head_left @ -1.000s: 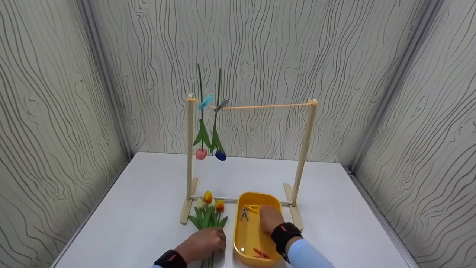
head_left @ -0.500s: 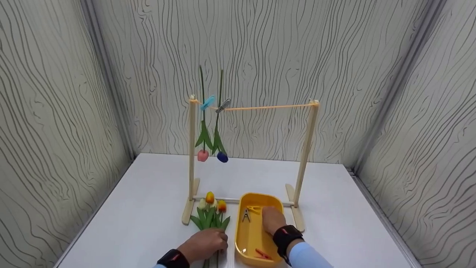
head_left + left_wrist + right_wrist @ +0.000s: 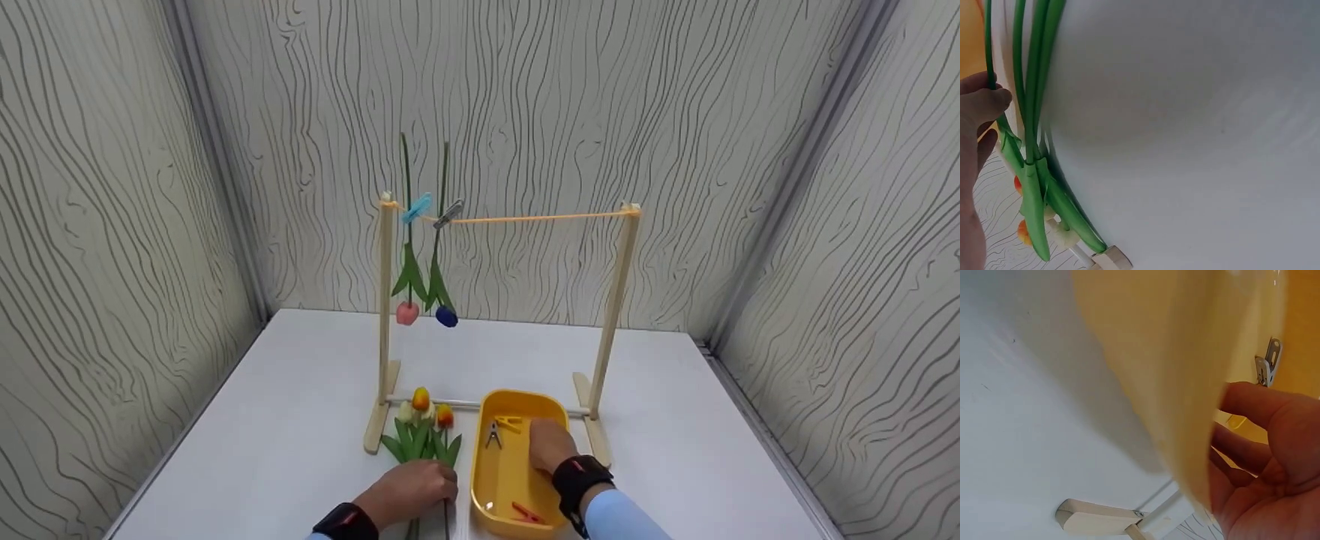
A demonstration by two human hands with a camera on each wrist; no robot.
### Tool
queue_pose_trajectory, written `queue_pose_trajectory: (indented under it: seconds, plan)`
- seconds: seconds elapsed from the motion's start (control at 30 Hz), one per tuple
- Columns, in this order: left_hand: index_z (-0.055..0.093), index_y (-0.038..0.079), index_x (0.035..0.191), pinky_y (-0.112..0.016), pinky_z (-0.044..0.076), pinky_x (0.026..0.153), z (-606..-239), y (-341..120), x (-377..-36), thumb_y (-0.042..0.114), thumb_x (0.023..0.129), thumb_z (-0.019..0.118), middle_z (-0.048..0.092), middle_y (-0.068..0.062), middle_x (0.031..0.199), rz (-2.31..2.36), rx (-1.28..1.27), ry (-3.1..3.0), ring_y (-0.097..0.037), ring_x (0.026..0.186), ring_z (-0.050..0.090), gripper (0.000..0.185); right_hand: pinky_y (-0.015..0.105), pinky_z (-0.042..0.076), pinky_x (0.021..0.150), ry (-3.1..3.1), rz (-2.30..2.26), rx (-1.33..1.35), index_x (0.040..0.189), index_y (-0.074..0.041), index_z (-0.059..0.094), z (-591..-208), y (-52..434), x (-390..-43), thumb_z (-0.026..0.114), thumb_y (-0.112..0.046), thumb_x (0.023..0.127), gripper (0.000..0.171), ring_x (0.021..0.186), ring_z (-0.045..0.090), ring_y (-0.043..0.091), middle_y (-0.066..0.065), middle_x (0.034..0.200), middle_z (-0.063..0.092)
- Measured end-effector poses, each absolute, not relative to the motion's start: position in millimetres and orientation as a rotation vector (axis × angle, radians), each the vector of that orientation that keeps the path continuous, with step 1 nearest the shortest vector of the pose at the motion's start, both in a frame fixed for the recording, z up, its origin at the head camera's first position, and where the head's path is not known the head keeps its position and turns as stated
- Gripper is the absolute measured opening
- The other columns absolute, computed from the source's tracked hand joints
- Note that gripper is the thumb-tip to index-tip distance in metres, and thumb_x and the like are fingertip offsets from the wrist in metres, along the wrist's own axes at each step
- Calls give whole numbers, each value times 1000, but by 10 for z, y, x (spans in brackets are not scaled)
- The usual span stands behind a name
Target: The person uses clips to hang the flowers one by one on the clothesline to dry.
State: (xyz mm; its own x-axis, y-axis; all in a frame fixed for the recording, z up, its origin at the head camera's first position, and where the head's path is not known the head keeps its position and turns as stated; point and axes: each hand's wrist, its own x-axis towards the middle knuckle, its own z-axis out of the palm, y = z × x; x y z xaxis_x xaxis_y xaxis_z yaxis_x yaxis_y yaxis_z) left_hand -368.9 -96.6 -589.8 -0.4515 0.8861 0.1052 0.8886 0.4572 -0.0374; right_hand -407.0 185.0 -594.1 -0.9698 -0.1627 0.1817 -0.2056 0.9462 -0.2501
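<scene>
Left hand pinched thin green plastic tulip stem: light, bendy; right hand, fingers loosely curled over small yellow plastic clothespin, seemingly not gripping yet

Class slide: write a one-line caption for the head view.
Left hand on tulip stems, right hand reaching into the yellow tray of pegs.

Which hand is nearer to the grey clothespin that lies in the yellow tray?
The right hand: it is inside the yellow tray, just right of the grey clothespin. The left hand rests on the tulip stems, outside the tray.
</scene>
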Motion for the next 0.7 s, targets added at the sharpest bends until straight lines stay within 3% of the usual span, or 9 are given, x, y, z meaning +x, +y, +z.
queue_pose_trajectory:
  seconds: [0.17, 0.4, 0.57, 0.7]
  plan:
    - [86, 25, 113, -8, 59, 81, -5874, -963, -3713, 8, 97, 78, 84, 10, 104, -112, -1557, -2602, 2, 92, 76, 25, 40, 43, 57, -2918, 456, 301, 80, -8, 59, -6591, 2063, -4571, 70, 3, 87, 17, 64, 46, 21, 7, 74, 52]
    - [86, 22, 113, -6, 57, 79, -5834, -956, -3722, 6, 98, 77, 84, 9, 103, -257, -1538, -2599, 2, 90, 75, 23, 35, 44, 59, -2928, 703, 252, 84, -1, 57, -5658, 1803, -3997, 75, 13, 83, 23, 66, 49, 24, 9, 74, 52]
    - [84, 22, 116, -10, 60, 85, -5807, -971, -3713, 5, 98, 78, 85, 8, 110, -419, -1448, -2625, -1, 98, 78, 25, 28, 39, 56, -2896, 784, 263, 77, -5, 58, -5476, 1806, -3917, 76, 13, 82, 26, 63, 48, 19, 3, 70, 50]
    - [84, 21, 117, -12, 62, 89, -5763, -992, -3704, 6, 99, 77, 85, 7, 114, -551, -1344, -2649, -3, 102, 79, 25, 26, 27, 50, -2846, 891, 336, 64, -11, 47, -5470, 1859, -3955, 71, 17, 82, 41, 53, 35, 14, -3, 60, 37]
